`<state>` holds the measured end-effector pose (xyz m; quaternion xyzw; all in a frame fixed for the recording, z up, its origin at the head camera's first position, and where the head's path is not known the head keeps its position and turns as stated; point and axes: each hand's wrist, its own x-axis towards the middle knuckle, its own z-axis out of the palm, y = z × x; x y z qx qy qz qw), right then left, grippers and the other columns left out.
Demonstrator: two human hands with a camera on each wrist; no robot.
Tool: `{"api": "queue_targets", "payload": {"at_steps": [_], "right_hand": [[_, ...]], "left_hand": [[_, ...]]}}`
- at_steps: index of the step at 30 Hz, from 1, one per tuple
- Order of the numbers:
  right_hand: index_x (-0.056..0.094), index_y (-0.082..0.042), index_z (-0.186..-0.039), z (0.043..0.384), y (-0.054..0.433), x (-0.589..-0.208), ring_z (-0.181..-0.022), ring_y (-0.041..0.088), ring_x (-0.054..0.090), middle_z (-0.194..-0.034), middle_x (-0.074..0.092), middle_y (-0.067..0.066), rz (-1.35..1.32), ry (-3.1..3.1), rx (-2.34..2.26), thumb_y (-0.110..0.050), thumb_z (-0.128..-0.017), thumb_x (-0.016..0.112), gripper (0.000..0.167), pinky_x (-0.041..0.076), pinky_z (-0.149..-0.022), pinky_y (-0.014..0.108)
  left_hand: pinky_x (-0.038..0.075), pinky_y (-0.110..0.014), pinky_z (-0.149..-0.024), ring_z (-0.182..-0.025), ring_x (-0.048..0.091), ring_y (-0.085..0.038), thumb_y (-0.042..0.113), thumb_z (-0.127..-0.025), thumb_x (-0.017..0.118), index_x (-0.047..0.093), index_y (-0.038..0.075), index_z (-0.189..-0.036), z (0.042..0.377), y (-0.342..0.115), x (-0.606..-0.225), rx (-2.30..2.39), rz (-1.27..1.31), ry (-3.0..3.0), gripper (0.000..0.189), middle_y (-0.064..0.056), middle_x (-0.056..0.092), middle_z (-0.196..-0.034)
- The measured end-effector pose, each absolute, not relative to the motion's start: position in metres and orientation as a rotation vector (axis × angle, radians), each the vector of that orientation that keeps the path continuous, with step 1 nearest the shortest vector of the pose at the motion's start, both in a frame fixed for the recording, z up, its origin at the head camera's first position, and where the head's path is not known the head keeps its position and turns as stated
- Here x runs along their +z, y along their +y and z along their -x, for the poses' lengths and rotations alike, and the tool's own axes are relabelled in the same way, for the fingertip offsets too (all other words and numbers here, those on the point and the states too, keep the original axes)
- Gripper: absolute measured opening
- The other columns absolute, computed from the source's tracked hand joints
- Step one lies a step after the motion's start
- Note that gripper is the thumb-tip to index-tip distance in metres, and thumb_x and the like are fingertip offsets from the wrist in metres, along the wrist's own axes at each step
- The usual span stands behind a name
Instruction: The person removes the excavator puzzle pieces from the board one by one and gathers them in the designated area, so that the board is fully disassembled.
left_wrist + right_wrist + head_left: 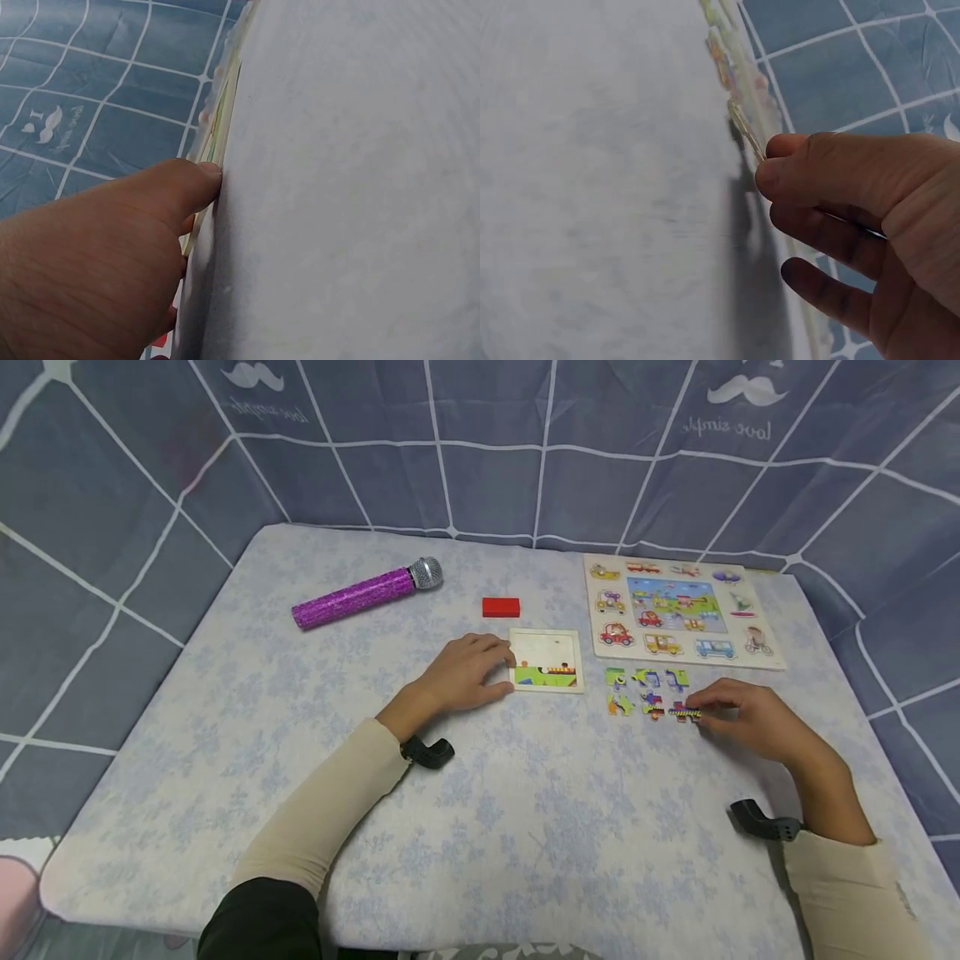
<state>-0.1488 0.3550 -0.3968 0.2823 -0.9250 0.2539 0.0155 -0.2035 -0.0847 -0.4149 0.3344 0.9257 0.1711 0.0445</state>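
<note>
One printed jigsaw piece point(684, 712), pinched by its right end between thumb and forefinger of the right hand point(750, 720). Sits nearer the table's point(525, 827) right edge than its left, and looks tipped up in the right wrist view. Held by so little, could twist or drop if squeezed off-centre; if dragged low, could scatter the five loose pieces point(647, 678) just beside it. Next outward, toward the left edge: the small puzzle tray point(538, 648), steadied at its left side by the left hand point(467, 672), with thumb and fingers laid loosely, not clenched. Might skid if pushed from the right. Toward the far right corner: the wooden vehicle puzzle board point(688, 653), near enough to be bumped. Toward the far edge: a red block point(501, 607) and a purple glitter microphone point(360, 597), probably safe.
</note>
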Motion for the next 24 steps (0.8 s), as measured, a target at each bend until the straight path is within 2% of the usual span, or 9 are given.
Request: {"api": "queue_targets", "payload": {"at_steps": [5, 15, 19, 24], "right_hand": [[0.077, -0.005, -0.102, 0.152, 0.351, -0.404, -0.095, 0.004, 0.058, -0.100, 0.069, 0.002, -0.967, -2.809, 0.795, 0.014, -0.075, 0.080, 0.033, 0.042, -0.080, 0.011], [0.074, -0.003, -0.106, 0.151, 0.351, -0.414, -0.086, 0.014, 0.051, -0.105, 0.062, 0.008, -0.905, -2.804, 0.942, 0.017, -0.081, 0.074, 0.032, 0.042, -0.073, 0.019], [0.071, 0.000, -0.107, 0.148, 0.352, -0.416, -0.089, 0.012, 0.050, -0.107, 0.060, 0.010, -0.854, -2.826, 1.027, 0.016, -0.083, 0.072, 0.029, 0.040, -0.077, 0.016], [0.070, 0.001, -0.108, 0.145, 0.353, -0.417, -0.088, 0.012, 0.049, -0.108, 0.058, 0.010, -0.782, -2.856, 1.045, 0.012, -0.084, 0.073, 0.026, 0.039, -0.075, 0.016]], "left_hand": [[0.033, -0.050, -0.110, -0.138, 0.041, -0.031, 0.041, -0.099, 0.064, 0.062, 0.018, -0.128, 0.204, -0.088, -0.418, 0.535, -1.018, 2.832, 0.038, -0.009, 0.049, -0.150], [0.034, -0.051, -0.110, -0.137, 0.042, -0.032, 0.042, -0.099, 0.064, 0.062, 0.018, -0.127, 0.203, -0.089, -0.420, 0.540, -1.029, 2.841, 0.037, -0.010, 0.049, -0.149], [0.034, -0.051, -0.110, -0.136, 0.042, -0.032, 0.042, -0.099, 0.064, 0.061, 0.018, -0.128, 0.203, -0.088, -0.419, 0.544, -1.036, 2.837, 0.038, -0.010, 0.049, -0.149], [0.034, -0.051, -0.110, -0.137, 0.042, -0.032, 0.042, -0.099, 0.064, 0.061, 0.019, -0.129, 0.204, -0.086, -0.419, 0.528, -1.034, 2.840, 0.038, -0.009, 0.049, -0.150]]}}
